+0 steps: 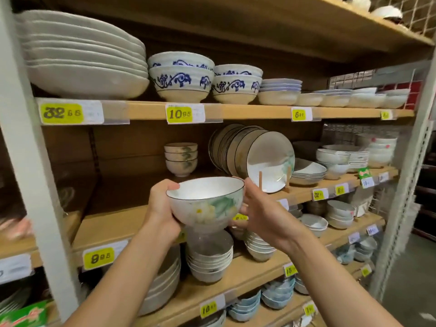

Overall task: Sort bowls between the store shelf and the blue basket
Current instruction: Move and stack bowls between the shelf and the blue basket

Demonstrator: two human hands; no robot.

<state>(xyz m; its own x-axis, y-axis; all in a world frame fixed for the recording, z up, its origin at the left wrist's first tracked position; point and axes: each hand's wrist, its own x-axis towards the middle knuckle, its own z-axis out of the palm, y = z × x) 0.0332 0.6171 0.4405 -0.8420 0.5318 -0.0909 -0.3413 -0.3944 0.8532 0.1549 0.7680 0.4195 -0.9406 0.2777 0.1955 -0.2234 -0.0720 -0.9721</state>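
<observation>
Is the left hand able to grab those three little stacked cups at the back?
Probably not right now: the left hand is busy holding the flowered bowl. The shelf space before the little cups looks open.

Tall store shelving with wooden boards (236, 112) on pale metal uprights (30, 147), brown backing panel (132, 147), yellow price tags (61, 113) along the edges, white wire grid (417, 17) upper right, grey floor (410, 286) lower right, dim warm light.

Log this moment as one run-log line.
hands: left and right both hold floral bowl | place: before middle shelf | basket: not in view
</observation>
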